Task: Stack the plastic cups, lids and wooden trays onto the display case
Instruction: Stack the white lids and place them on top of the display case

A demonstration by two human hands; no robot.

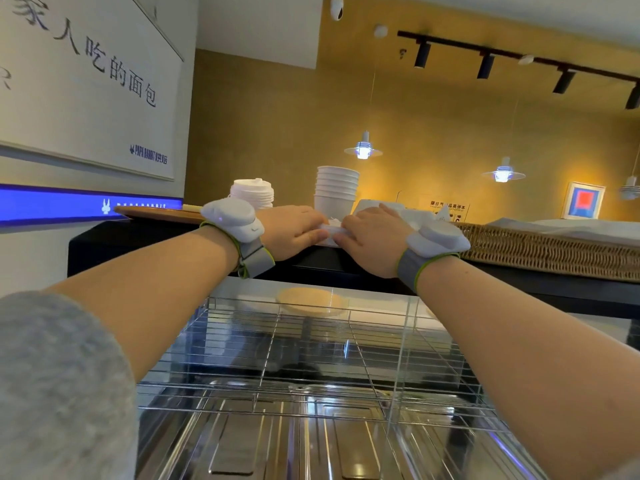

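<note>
Both arms are stretched up toward the middle of the frame, where the left hand (pixel 292 230) and the right hand (pixel 372 239) are brought together on the dark top of the display case (pixel 166 237). A small white object (pixel 329 233), whose kind cannot be told, is pinched between them: the grip of each hand is curled closed on it from its own side. A grey wrist device (pixel 239 220) is strapped to the left wrist, and another is worn on the right.

Just behind the hands, a stack of white cups (pixel 336 188) is seen upright on the case. Left of it a pile of white lids (pixel 252 192) is set, beside a wooden tray (pixel 156 213) lying flat toward the left edge. A wicker basket (pixel 554 251) is placed on the right of the case top.

Below the arms, wire racks (pixel 311 341) are visible through the glass, with a round wooden board (pixel 311 301) resting on the upper one.
</note>
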